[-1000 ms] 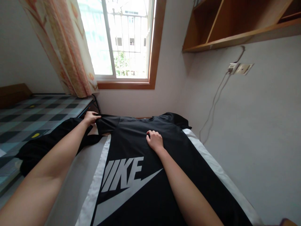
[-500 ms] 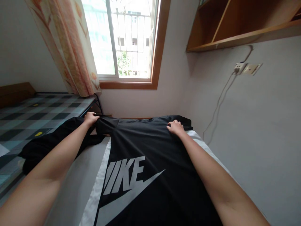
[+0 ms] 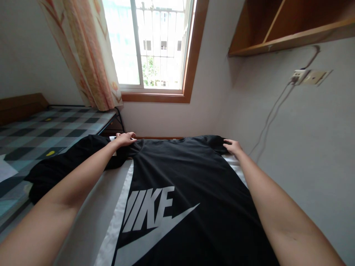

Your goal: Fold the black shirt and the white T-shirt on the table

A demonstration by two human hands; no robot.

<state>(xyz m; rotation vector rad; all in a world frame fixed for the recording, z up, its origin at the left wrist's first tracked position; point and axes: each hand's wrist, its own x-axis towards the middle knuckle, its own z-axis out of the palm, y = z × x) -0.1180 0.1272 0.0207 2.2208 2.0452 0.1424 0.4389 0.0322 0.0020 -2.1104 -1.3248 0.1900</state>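
A black T-shirt (image 3: 183, 170) lies spread out, front up, with a large pale NIKE print and swoosh and white panels down its sides. My left hand (image 3: 126, 139) rests at the sleeve on the left, its fingers stretched out and slightly apart. At the opposite sleeve is my right hand (image 3: 233, 147), its thumb and fingers closed on the sleeve's outer edge. The lower part of the shirt runs out of view at the bottom.
Beneath the shirt is a pale grey surface (image 3: 95, 207). Bunched black cloth (image 3: 66, 159) lies left of it, beside a checked bed (image 3: 63, 122). A window (image 3: 158, 48) with a curtain (image 3: 83, 51) is ahead. On the right are a wall shelf (image 3: 269, 44) and a socket (image 3: 313, 77) with a cable.
My left hand has moved right along the sleeve and loosened its pinch. My right hand has shifted from the shoulder outward to the sleeve's end. The view has turned slightly.
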